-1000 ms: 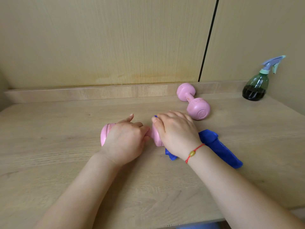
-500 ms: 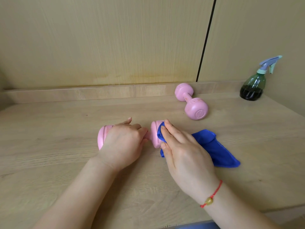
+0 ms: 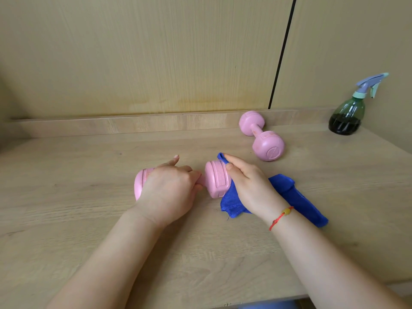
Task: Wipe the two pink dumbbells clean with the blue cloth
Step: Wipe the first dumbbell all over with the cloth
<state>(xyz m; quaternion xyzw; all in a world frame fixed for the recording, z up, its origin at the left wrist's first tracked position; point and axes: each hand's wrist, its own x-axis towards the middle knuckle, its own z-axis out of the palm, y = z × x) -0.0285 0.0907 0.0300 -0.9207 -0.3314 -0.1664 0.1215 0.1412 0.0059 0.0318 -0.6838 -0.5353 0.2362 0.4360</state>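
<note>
A pink dumbbell [image 3: 217, 181] lies on its side across the middle of the wooden table [image 3: 66, 208]. My left hand [image 3: 169, 188] is wrapped around its handle and left head. My right hand [image 3: 247, 186] presses the blue cloth [image 3: 296, 197] flat against the end face of the right head; part of the cloth trails to the right on the table, and a fold sticks up past my fingertips. The second pink dumbbell [image 3: 262, 136] lies untouched further back, near the wall ledge.
A green spray bottle [image 3: 349, 114] with dark liquid and a purple trigger stands at the back right. A low wooden ledge [image 3: 133, 124] runs along the wall behind the table. The table's front edge is close to my forearms.
My right hand has shifted with the cloth from over the top of the right head to against its end face. The left hand has kept its hold on the dumbbell.
</note>
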